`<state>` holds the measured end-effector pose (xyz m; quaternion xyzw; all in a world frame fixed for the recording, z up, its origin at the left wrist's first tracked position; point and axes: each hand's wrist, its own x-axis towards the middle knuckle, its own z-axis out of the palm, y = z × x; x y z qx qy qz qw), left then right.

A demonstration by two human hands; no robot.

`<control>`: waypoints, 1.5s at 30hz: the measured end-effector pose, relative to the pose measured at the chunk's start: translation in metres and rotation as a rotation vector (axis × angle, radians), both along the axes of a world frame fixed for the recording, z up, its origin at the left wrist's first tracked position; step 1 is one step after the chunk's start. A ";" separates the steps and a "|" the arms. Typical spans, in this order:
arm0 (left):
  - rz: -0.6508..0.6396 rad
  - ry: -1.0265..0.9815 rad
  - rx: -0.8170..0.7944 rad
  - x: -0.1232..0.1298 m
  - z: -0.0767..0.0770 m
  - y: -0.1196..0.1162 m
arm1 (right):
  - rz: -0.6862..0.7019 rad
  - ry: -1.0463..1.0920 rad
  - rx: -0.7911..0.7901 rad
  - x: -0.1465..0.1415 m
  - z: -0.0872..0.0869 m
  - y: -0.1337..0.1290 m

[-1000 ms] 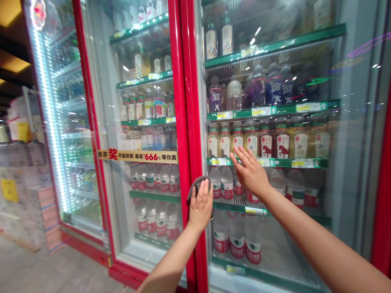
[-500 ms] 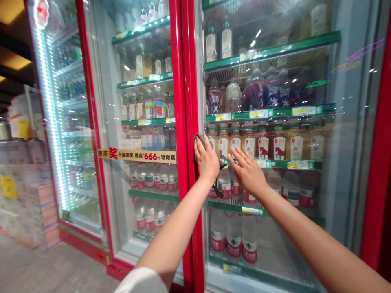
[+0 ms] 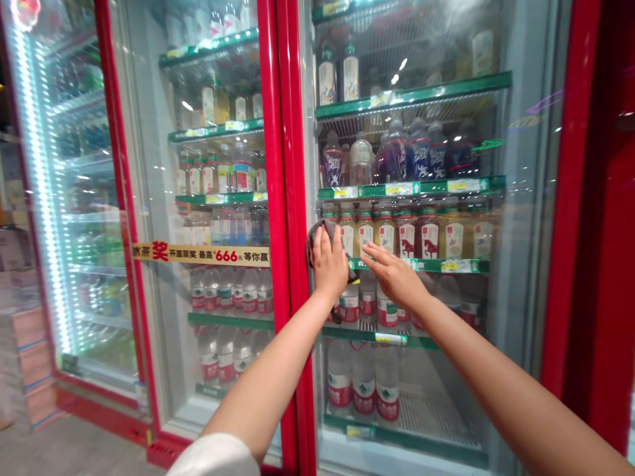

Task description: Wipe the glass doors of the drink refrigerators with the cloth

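Note:
My left hand [image 3: 330,263] presses a dark grey cloth [image 3: 314,233] against the glass of the right fridge door [image 3: 421,370], beside its red frame. The cloth shows above and left of the fingers, and a dark, yellow-edged end hangs below the palm. To its right, my right hand [image 3: 399,276] is held up close to the same glass with fingers stretched out and nothing in it. Whether its fingertips touch the pane, I cannot tell. Behind the glass, labelled bottles [image 3: 386,235] stand on a green-edged shelf at hand height.
Red uprights [image 3: 294,165] separate this door from a second glass door on the left, which bears a promotional strip [image 3: 203,254]. A lit fridge [image 3: 84,198] stands farther left, with stacked boxes [image 3: 34,370] beside it. Water bottles [image 3: 364,383] fill part of a low shelf.
The view has swung right, so the fridge sits farther left in the picture. My left hand and the cloth have slid slightly right, away from the red frame. The right hand stays outstretched.

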<state>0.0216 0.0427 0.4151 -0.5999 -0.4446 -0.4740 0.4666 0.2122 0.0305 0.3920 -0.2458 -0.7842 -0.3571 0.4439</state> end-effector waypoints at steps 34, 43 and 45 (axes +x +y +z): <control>-0.200 0.482 -0.103 0.039 -0.029 -0.011 | -0.264 0.174 0.081 0.121 -0.038 -0.031; -0.232 0.312 -0.087 0.105 -0.011 -0.001 | -0.261 0.233 0.091 0.137 -0.029 -0.039; -0.243 0.461 -0.118 0.096 -0.033 -0.005 | -0.270 0.214 0.095 0.139 -0.033 -0.042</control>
